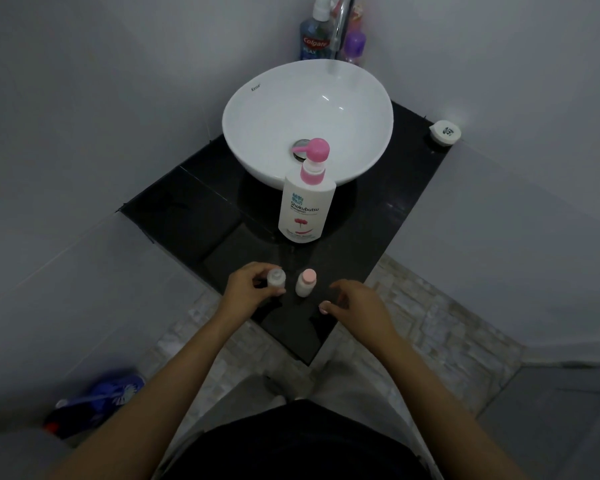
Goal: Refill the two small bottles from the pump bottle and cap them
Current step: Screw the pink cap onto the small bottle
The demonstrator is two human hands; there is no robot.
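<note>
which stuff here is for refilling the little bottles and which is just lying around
For the job:
pump bottle
small bottle with the pink cap
small bottle gripped by the left hand

Just lying about:
mouthwash bottle
purple bottle
white round case
sink
blue brush on the floor

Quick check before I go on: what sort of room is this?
Most likely a home bathroom: a white basin with a tap on a dark counter, and mouthwash in the corner.
</note>
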